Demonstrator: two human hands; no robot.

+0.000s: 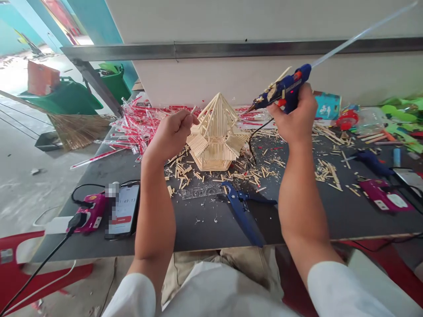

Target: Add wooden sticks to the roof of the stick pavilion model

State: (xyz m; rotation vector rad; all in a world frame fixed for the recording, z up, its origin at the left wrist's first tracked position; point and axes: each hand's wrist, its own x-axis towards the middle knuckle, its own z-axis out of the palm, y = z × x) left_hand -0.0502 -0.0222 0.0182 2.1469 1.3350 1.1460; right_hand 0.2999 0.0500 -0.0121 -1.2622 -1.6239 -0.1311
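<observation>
In the middle of the table stands a small pavilion model (220, 136) built of thin wooden sticks, with a pointed roof frame. To its left, my left hand (175, 134) is closed in a pinch on a short wooden stick (194, 109). My right hand (299, 116) grips a blue glue gun (287, 88) in the air to the right of the model. The gun's nozzle points left toward the roof, apart from it, and a long clear glue stick (360, 37) juts from its back. A blue cutter (243, 207) and a clear ruler (203, 191) lie in front.
Cut stick pieces (257, 171) litter the table around the model. Red-and-clear plastic wrappers (142, 123) pile up behind left. A phone (124, 209) and a magenta power strip (94, 213) lie front left; a second glue gun (373, 163) rests at right. The gun's black cord trails beside the model.
</observation>
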